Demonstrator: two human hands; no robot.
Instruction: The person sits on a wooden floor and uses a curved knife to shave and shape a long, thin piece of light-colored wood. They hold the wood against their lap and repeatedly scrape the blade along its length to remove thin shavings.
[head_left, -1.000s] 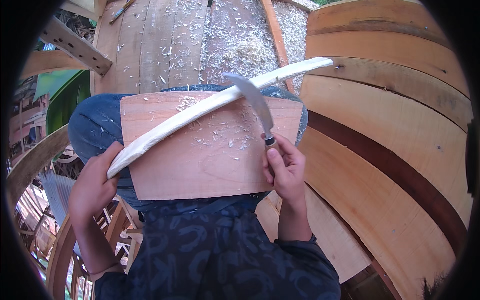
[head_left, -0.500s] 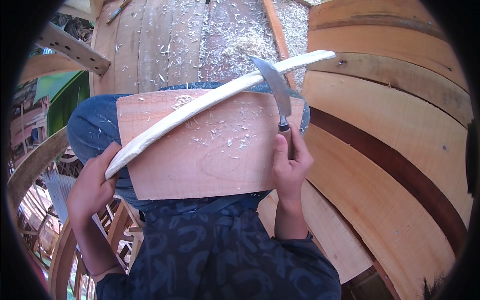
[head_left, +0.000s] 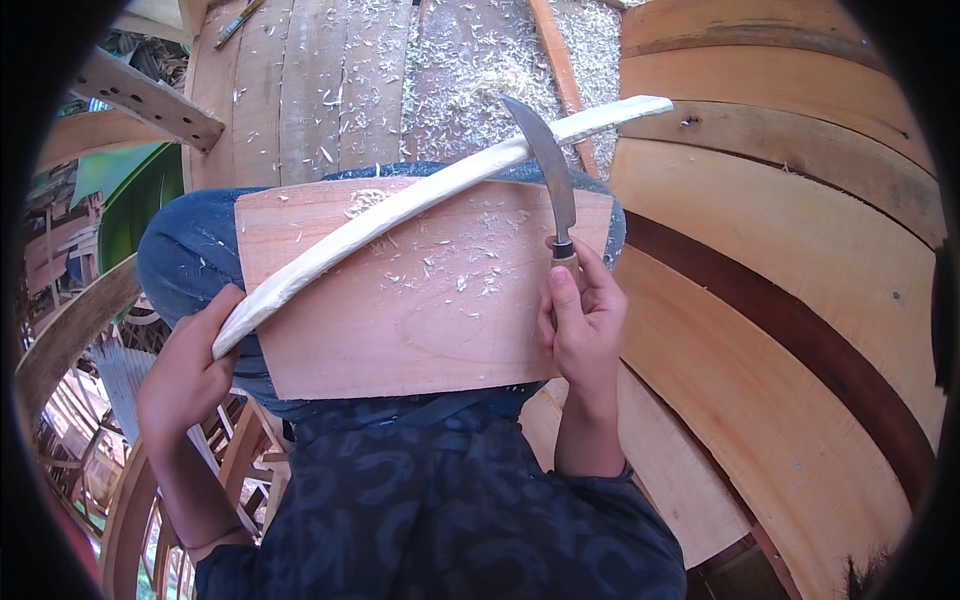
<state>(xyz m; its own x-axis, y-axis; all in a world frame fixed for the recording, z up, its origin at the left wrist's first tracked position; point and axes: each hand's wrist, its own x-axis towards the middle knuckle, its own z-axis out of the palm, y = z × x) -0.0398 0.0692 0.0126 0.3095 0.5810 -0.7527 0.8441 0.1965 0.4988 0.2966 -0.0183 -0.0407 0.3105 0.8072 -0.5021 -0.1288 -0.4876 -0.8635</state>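
My left hand (head_left: 188, 370) is closed around the near end of a long, pale, peeled wooden stick (head_left: 370, 222). The stick slants up to the right across a wooden board (head_left: 400, 330) on my lap, and its far end reaches past the board. In my right hand (head_left: 588, 315) is the wooden handle of a curved knife (head_left: 553, 165), my thumb lying along the handle. The blade points up and away, crossing over the stick near its far part. I cannot tell whether the blade touches the wood. Small shavings (head_left: 460, 275) lie scattered on the board.
A plank floor (head_left: 310, 90) strewn with pale shavings (head_left: 510, 85) lies beyond my knees. An orange-brown wooden strip (head_left: 556, 55) runs across it. Wide planks (head_left: 760, 230) with a dark gap fill the right side. At the far left lies a thin pencil-like object (head_left: 238, 22).
The knife has tilted slightly, its handle shifting a little left and up in my right hand as the fingers turned. The stick and my left hand have barely moved.
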